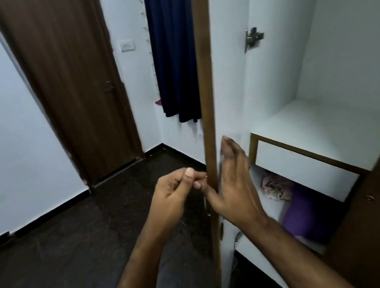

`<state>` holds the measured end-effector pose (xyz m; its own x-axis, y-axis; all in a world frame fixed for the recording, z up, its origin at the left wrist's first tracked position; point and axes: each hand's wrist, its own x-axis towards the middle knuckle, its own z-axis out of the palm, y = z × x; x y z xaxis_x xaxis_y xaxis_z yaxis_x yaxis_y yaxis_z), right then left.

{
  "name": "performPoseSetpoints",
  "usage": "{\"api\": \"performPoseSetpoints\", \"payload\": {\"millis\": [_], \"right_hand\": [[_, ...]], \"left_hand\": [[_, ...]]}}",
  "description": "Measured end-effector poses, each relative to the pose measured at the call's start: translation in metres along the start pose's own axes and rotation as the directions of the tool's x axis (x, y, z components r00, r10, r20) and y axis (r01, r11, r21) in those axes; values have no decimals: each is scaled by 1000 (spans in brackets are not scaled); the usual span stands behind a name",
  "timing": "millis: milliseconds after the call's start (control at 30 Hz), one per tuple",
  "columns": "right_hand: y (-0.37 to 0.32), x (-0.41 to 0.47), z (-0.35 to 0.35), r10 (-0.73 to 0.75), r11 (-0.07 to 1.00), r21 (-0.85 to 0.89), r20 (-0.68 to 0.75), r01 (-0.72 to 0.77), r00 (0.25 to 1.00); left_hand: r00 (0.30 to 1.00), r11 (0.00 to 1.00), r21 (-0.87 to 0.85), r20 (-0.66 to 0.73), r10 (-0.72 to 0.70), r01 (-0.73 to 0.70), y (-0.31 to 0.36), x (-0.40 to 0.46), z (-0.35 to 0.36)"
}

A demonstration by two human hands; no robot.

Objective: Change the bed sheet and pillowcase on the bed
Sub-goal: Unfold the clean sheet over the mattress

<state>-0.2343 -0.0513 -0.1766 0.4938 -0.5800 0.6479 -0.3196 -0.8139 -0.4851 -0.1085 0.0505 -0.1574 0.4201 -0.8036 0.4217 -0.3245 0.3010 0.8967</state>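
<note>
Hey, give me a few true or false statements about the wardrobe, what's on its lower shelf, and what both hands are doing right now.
1. The wardrobe door is open. True.
2. The right hand lies flat against the door's inner side. True.
3. The left hand grips folded purple cloth. False: the cloth lies on the lower shelf; the left hand pinches something small at the door's edge.
4. The curtain is red. False: it is dark blue.
</note>
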Motion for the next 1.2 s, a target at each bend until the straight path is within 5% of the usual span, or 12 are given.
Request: {"api": "performPoseSetpoints", "payload": {"millis": [167, 367, 500, 633, 767, 967, 1200], "right_hand": [[36, -22, -35, 142, 987, 107, -278, -116, 950], [97, -38, -93, 298, 952, 183, -358, -247, 885], [138, -47, -127, 332, 942, 94, -407, -322, 851], [169, -51, -150, 235, 916, -168, -510, -363, 828], [190, -56, -168, 234, 837, -228, -673, -498, 702], [229, -55, -171, 547, 791, 218, -671, -571, 501], [249, -68, -189, 606, 782, 292, -566, -551, 559]], "left_hand": [[949, 953, 98, 166, 269, -288, 20, 21, 62], [811, 857, 150, 435, 391, -493, 21, 59, 151], [795, 839, 158, 448, 409, -521, 9, 75, 206], [779, 743, 319, 469, 416, -589, -8, 81, 247], [796, 694, 419, 457, 396, -585, -15, 82, 277], [827, 592, 593, 492, 272, -547, -17, 88, 302], [810, 531, 627, 536, 238, -570, -23, 98, 306]]}}
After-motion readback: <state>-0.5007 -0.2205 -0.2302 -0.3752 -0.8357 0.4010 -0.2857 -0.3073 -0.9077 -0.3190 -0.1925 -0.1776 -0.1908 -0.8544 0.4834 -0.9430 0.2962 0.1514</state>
